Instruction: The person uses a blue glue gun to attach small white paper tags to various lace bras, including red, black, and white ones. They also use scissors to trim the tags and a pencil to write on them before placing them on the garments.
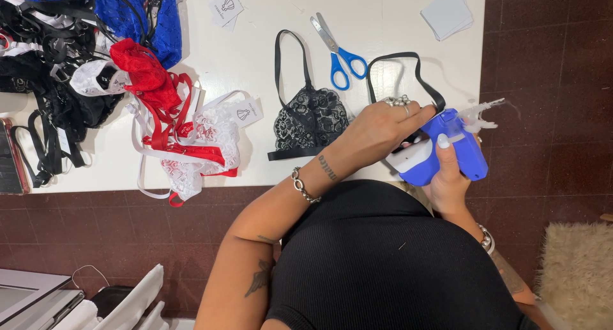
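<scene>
My right hand (pixel 449 175) grips a blue and white tagging gun (pixel 447 152) at the white table's (pixel 268 61) near right edge. A strip of clear plastic fasteners (pixel 482 111) sticks out of the gun's top. My left hand (pixel 382 129), with rings and a chain bracelet, presses the black strap (pixel 408 65) of a black lace bra (pixel 311 121) against the gun's nose. The bra lies flat on the table just left of that hand, and its strap loops up and back toward the gun.
Blue-handled scissors (pixel 340 54) lie behind the bra. A stack of white cards (pixel 447 14) sits at the far right corner. Red and white lace pieces (pixel 191 141) and a heap of black and blue lingerie (pixel 64 49) fill the left. A fluffy rug (pixel 578 269) lies on the brown tile floor.
</scene>
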